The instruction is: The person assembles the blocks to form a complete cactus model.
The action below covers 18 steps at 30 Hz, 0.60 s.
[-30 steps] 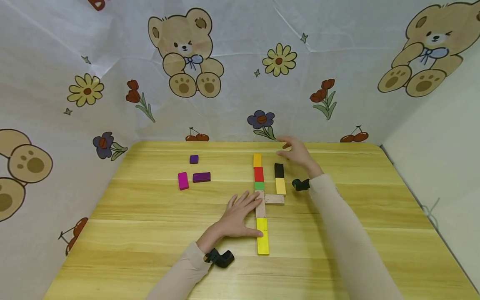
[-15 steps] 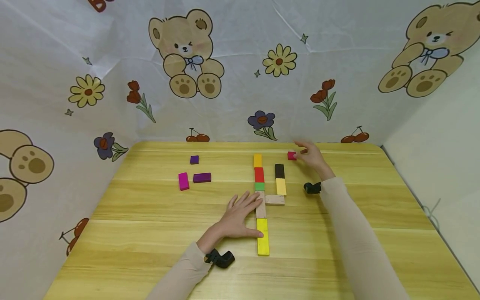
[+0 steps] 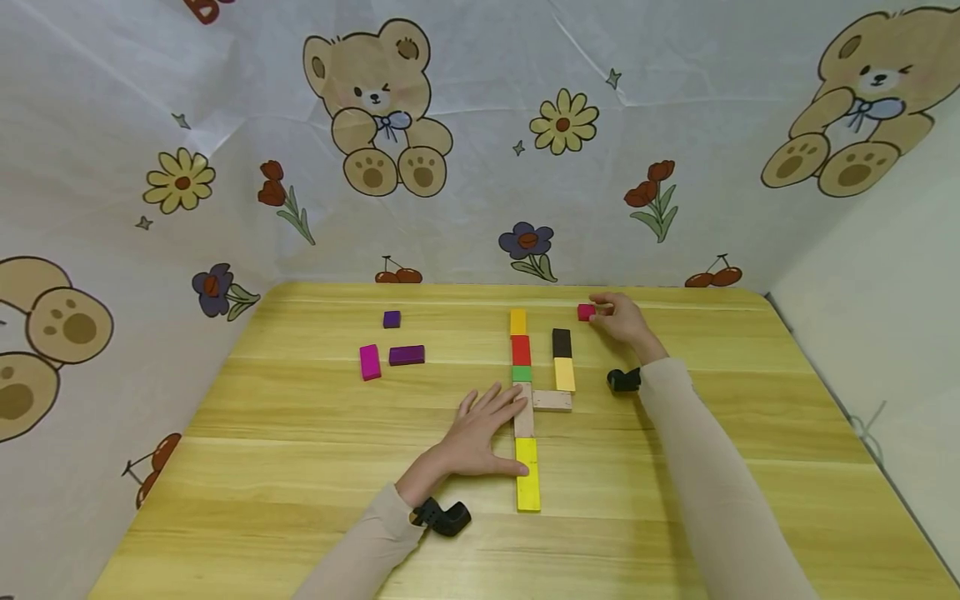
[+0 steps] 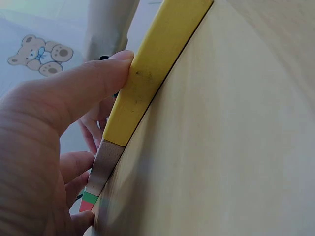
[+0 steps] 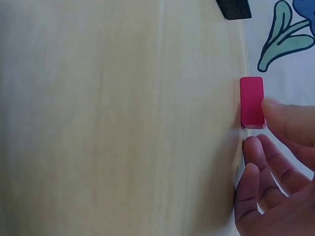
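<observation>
My left hand (image 3: pixel 480 437) lies with fingers spread over the row of blocks. Its thumb rests on the yellow block (image 3: pixel 528 492) and its fingertips touch the plain wooden block (image 3: pixel 523 423). Beyond that the row continues with a green block (image 3: pixel 522 373), a red block (image 3: pixel 521 350) and an orange block (image 3: pixel 518 322). Near the table's back edge my right hand (image 3: pixel 622 320) holds a small pink-red block (image 5: pixel 251 102) between thumb and index finger. In the right wrist view the thumb (image 5: pixel 290 120) is against the block's edge, while the other fingers curl beside it.
To the right of the row are a black block (image 3: pixel 562 342), a pale yellow block (image 3: pixel 565 374) and a sideways wooden block (image 3: pixel 552 401). Farther left lie a magenta block (image 3: pixel 371 362), a purple block (image 3: pixel 407 355) and a small violet block (image 3: pixel 392 319). A patterned cloth (image 3: pixel 450 233) hangs behind the table.
My right hand has moved to the right, bringing the pink-red block into sight, and its index finger has come down toward it. The left hand has stayed on the row.
</observation>
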Available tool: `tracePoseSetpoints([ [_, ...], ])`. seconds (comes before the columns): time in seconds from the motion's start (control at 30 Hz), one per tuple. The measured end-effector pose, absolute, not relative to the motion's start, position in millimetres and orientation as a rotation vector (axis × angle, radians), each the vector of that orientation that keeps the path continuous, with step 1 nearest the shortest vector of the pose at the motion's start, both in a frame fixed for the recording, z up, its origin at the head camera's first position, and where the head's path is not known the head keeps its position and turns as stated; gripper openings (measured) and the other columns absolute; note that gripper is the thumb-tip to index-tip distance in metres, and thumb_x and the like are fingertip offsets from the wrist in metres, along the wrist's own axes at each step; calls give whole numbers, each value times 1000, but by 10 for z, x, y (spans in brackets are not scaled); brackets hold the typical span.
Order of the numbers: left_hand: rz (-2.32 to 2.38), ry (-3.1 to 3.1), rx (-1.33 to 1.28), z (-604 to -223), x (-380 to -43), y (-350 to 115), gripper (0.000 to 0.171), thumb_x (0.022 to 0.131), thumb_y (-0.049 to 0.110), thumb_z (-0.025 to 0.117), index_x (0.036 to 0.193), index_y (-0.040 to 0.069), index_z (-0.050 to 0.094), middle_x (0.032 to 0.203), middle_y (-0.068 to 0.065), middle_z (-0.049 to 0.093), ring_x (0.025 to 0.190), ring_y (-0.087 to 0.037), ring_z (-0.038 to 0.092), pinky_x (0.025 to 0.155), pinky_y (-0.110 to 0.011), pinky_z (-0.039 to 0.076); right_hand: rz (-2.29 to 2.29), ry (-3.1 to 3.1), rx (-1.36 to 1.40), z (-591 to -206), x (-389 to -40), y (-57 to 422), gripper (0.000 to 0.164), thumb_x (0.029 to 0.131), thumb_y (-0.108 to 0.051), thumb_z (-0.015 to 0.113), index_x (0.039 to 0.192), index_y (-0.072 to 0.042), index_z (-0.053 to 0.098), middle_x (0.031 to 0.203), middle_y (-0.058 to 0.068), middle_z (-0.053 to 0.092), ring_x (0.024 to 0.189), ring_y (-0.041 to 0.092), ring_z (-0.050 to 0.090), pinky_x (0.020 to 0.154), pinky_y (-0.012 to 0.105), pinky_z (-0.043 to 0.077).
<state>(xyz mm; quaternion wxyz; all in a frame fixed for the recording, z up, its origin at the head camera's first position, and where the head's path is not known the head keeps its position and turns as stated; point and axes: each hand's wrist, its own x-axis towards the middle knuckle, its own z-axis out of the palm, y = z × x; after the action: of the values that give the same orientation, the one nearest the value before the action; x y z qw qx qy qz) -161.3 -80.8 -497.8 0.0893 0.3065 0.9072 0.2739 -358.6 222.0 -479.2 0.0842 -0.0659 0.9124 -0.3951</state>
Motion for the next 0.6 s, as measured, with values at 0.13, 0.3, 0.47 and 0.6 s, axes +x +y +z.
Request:
tracePoseSetpoints([
  [0.13, 814, 2699, 911, -4978, -1614, -806, 101, 76, 59, 74, 156, 17, 27, 165, 2, 15, 153, -29, 7, 120, -58, 2, -1179, 2737, -172, -4797, -3579, 2206, 42, 98, -5, 55, 138, 3, 50, 141, 28, 42, 121, 42, 50, 101, 52, 45],
  [0.3, 810, 2700, 909, -4977, -1616, -805, 101, 77, 58, 74, 156, 17, 27, 165, 2, 15, 153, -29, 7, 119, -59, 2, -1145, 2770, -159, -4793, -3566, 2175, 38, 98, -4, 55, 135, 5, 53, 136, 29, 45, 117, 42, 51, 98, 50, 45],
  [0.47, 806, 2701, 905, -4975, -1617, -806, 101, 76, 58, 74, 156, 17, 27, 165, 2, 15, 153, -30, 7, 119, -59, 2, -1137, 2792, -166, -4783, -3556, 2146, 37, 98, -4, 55, 134, 6, 53, 133, 30, 48, 115, 42, 52, 98, 51, 45],
  [0.6, 810, 2697, 905, -4980, -1617, -806, 101, 76, 58, 74, 156, 17, 27, 165, 2, 15, 153, -30, 7, 119, -59, 2, -1123, 2803, -165, -4771, -3556, 2137, 37, 98, -5, 55, 133, 7, 54, 133, 30, 50, 115, 43, 52, 101, 52, 44],
])
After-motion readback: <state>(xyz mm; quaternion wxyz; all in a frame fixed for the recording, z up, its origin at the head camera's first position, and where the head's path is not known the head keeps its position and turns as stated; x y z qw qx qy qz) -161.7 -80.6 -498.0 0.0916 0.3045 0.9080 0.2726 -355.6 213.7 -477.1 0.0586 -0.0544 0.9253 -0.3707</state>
